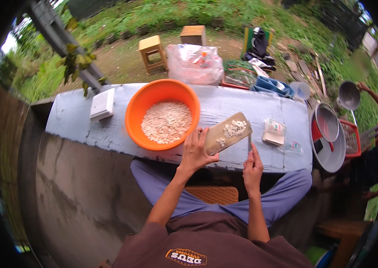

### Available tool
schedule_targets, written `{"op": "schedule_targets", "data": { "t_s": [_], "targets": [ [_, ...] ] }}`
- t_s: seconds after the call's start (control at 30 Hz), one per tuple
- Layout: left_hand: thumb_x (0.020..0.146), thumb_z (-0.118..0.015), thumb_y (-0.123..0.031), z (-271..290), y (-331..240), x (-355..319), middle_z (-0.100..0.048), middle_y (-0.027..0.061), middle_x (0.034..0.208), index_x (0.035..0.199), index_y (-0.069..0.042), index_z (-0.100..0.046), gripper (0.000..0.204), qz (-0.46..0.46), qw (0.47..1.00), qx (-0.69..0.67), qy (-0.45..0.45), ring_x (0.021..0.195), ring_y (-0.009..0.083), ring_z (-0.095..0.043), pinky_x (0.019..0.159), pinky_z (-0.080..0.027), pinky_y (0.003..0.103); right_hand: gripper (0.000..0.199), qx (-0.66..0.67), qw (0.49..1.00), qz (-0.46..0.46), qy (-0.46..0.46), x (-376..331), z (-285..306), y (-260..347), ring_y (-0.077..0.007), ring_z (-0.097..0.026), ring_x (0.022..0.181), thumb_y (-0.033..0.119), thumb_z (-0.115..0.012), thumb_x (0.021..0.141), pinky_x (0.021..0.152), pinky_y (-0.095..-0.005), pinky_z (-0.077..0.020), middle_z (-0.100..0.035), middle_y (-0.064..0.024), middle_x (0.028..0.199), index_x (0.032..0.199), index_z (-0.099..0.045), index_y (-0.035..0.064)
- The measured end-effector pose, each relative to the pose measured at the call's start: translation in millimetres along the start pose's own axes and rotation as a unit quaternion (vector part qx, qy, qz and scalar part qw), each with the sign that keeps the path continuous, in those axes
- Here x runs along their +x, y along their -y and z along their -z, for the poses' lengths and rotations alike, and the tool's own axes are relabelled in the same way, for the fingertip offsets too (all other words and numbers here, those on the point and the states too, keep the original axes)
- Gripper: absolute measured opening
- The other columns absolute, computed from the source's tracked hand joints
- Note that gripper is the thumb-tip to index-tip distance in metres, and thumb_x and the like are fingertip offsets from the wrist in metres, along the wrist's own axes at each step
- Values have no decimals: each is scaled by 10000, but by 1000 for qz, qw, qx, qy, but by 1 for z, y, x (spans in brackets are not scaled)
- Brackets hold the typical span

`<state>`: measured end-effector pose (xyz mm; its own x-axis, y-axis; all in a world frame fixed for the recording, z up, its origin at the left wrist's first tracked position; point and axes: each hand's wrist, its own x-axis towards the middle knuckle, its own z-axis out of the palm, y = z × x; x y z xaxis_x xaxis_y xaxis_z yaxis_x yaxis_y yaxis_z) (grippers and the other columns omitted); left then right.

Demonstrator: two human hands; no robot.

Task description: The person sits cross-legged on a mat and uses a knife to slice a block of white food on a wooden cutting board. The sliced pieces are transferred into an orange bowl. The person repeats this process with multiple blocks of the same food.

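Note:
My left hand grips the near end of a small wooden cutting board, lifted and tilted toward the orange basin. Small pale chopped pieces lie on the board. The basin sits on the grey concrete slab and holds a heap of the same pale chopped pieces. My right hand holds a knife, blade pointing up beside the board's right edge.
A white square block lies left of the basin. Small packets lie right of the board. Metal bowls stand at the slab's right end, where another person's hand lifts a metal bowl. Wooden stools and a plastic bag sit behind.

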<state>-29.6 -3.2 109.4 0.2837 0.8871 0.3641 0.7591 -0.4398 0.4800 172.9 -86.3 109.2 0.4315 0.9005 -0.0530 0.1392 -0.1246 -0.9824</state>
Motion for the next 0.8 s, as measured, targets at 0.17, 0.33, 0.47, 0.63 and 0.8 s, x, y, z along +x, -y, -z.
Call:
{"op": "schedule_targets", "data": {
  "t_s": [0.17,0.33,0.47,0.63,0.8],
  "targets": [
    [569,-857,-354,61,29,6,-509,156,1215,1341,-42,-496,908,52,989,85,-108,1080,349,-571,930,-483,474,411,28,998,37,43,14,-26,-1,-9,-336,459,286,-454,1089,379,-200,-290,-397,68,616,1470,-505,140],
    [552,-879,-342,100,80,-2,-509,141,1268,1355,-56,-499,934,77,957,216,-178,1082,321,-576,921,-475,448,406,28,994,51,94,16,-66,2,-6,-331,458,269,-448,1090,381,-198,-285,-401,74,621,1471,-504,138],
    [591,-871,-311,114,141,-13,-512,145,1280,1397,-61,-486,928,29,946,303,-115,1106,291,-559,930,-455,419,399,-4,988,45,151,11,-93,9,-54,-351,579,173,-459,1066,516,-248,-322,-374,52,664,1447,-536,85],
    [627,-820,-223,134,166,-25,-517,135,1265,1409,-83,-506,854,-40,927,345,-141,1138,261,-555,943,-449,414,395,-24,983,52,175,7,-101,7,-65,-365,600,156,-466,1054,534,-260,-349,-388,29,675,1433,-550,77],
    [637,-809,-240,126,148,-21,-517,136,1252,1402,-87,-508,836,-15,930,323,-176,1108,278,-564,950,-449,420,389,-22,985,37,169,9,-96,-1,-64,-365,601,152,-465,1054,534,-256,-339,-395,30,679,1423,-557,71]
  ]
}}
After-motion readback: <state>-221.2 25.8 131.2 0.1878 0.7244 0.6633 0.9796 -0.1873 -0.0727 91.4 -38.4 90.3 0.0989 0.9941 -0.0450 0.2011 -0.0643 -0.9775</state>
